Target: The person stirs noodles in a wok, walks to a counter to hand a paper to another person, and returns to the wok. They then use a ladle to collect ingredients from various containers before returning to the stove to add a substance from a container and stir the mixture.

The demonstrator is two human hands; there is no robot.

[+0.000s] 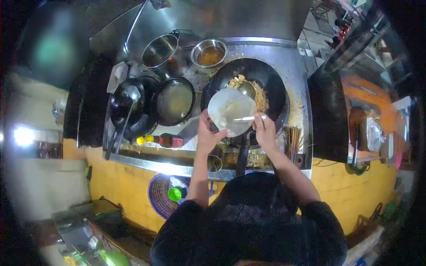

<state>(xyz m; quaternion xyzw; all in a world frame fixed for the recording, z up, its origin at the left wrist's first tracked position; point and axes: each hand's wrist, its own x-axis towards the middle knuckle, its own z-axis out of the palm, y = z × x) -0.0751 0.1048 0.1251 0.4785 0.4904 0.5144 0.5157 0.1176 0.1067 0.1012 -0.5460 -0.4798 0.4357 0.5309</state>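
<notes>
A pale, round bowl or plate (222, 106) is held over the near left part of a big black wok (274, 84). My left hand (208, 135) grips its near left edge, thumb on the rim. In my right hand (265, 131) is a thin, light-coloured utensil (244, 119), reaching across the pale dish. Behind the dish, shredded brownish food (261, 97) lies in the wok beside a metal ladle (246, 90). What the dish contains is too blurred to make out.
Left of the wok stand a dark pan (176, 102), another black wok (128, 95) and a pot (160, 51). A steel bowl of brown liquid (210, 55) is behind. Skewers or sticks (293, 141) stand at the right; a woven basket (160, 195) sits below the counter.
</notes>
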